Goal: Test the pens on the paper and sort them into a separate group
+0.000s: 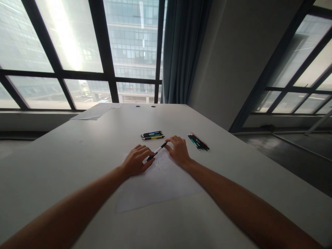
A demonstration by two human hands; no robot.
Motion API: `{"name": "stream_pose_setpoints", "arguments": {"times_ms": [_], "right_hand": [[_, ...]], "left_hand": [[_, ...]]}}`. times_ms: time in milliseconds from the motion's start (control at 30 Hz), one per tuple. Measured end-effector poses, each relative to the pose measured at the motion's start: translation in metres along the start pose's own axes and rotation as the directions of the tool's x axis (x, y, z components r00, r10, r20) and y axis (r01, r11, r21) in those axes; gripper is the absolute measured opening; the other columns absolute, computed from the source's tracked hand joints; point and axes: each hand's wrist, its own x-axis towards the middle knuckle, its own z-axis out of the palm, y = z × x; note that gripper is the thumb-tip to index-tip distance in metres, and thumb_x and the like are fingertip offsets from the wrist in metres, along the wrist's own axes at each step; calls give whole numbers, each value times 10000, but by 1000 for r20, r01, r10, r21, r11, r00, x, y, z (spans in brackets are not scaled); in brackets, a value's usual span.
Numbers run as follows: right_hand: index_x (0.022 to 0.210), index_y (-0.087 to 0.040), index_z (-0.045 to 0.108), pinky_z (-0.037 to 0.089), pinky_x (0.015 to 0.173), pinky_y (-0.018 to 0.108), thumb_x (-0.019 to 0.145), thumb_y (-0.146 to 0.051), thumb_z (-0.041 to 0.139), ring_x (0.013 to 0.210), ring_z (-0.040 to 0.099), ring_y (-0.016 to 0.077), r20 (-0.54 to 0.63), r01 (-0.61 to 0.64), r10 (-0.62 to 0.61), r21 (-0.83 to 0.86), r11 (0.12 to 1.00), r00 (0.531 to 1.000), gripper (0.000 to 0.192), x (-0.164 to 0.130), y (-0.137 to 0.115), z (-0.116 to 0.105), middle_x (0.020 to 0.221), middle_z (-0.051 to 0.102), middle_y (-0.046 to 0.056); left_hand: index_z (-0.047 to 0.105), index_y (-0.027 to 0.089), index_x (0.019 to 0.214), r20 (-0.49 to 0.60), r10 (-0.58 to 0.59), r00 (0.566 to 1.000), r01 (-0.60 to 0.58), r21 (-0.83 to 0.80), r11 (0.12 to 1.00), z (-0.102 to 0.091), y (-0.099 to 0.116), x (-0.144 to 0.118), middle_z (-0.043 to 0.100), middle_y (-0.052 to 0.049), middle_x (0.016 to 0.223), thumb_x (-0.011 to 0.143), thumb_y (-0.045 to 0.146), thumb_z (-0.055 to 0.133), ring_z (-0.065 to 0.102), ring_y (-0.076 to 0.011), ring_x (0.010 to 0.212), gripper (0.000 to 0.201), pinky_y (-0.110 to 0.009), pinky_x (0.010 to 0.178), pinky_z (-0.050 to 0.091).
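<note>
Between my two hands is a black and white pen (160, 149), slanting up to the right over a sheet of paper (155, 190). My left hand (137, 160) pinches the pen's lower end. The thumb and fingertips of my right hand (178, 149) are closed on its upper end. Dark scribbled marks show on the paper just below the pen. Beyond my hands lies a small row of pens (153, 135) with blue, green and yellow barrels. A second group of pens (198, 142), mostly black with some green and red, lies to the right of my right hand.
All of this is on a long white table (124, 124). More paper sheets (93, 112) lie at its far left edge, and two dark round holes (153, 106) sit near the far end. A blue curtain (178, 55) and tall windows stand behind it.
</note>
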Motion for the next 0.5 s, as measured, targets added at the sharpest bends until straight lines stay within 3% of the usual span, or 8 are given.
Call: {"name": "stream_pose_setpoints", "arguments": {"times_ms": [367, 500], "right_hand": [[948, -208, 638, 352, 853, 379, 892, -283, 637, 961, 571, 235, -2, 0, 1, 7, 1000, 1000, 94, 0, 1, 0, 982, 659, 51], [944, -215, 649, 341, 837, 372, 931, -358, 580, 942, 569, 230, -3, 23, -23, 11, 1000, 1000, 160, 0, 3, 0, 956, 666, 48]], "left_hand": [[639, 184, 956, 7, -11, 1000, 11, 47, 999, -1, 1, 0, 683, -62, 880, 918, 263, 525, 581, -172, 808, 144, -317, 738, 449], [640, 181, 939, -94, -153, 984, 165, 136, 977, -1, 0, 0, 694, -52, 854, 940, 285, 492, 592, -178, 802, 180, -325, 729, 427]]}}
